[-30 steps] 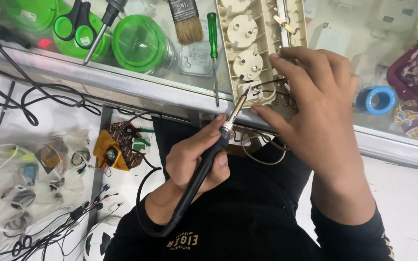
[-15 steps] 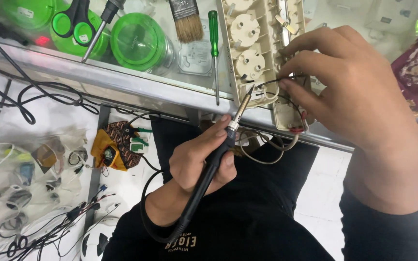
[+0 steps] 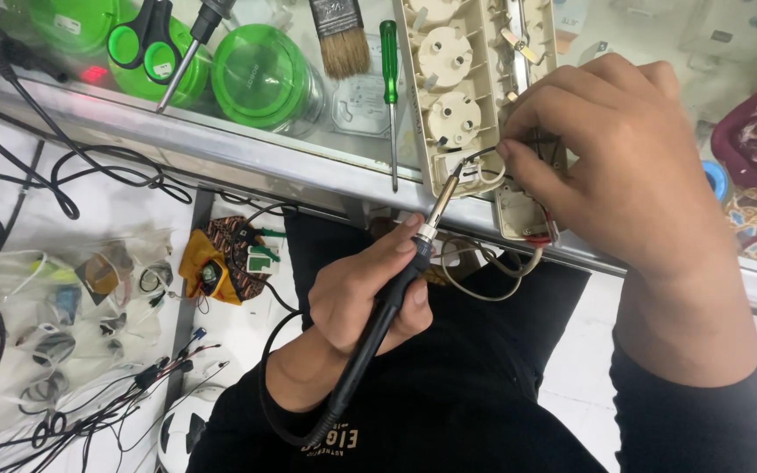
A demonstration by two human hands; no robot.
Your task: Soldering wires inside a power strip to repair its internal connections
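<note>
Seen from above, a person in a black top works at the edge of a glass worktop (image 3: 247, 153) with a metal rim. The left hand (image 3: 370, 293) is closed in a pen-like grip around a black soldering iron (image 3: 396, 298), its cord looping down past the wrist. The iron slants up and to the right, and its metal tip sits at the near end of an opened cream power strip (image 3: 457, 96), which lies on the glass with its round socket backs facing up. The right hand (image 3: 624, 166) rests over the strip's right side, fingers curled and pinched on what seems to be a thin dark wire (image 3: 484, 153) next to the iron's tip; the wire is mostly hidden under the fingertips, so the pinch is hard to confirm. Pale wires (image 3: 475, 276) hang in loops from the strip below the worktop edge.

On the glass to the left of the strip lie a green-handled screwdriver (image 3: 389, 79), a paintbrush (image 3: 339, 35), a round green container (image 3: 260, 79) and green-handled scissors (image 3: 146, 39). Lower left, below the worktop, are black cables (image 3: 37, 175), small parts in clear bags (image 3: 63, 307) and a small yellow-and-brown bundle (image 3: 221, 263).
</note>
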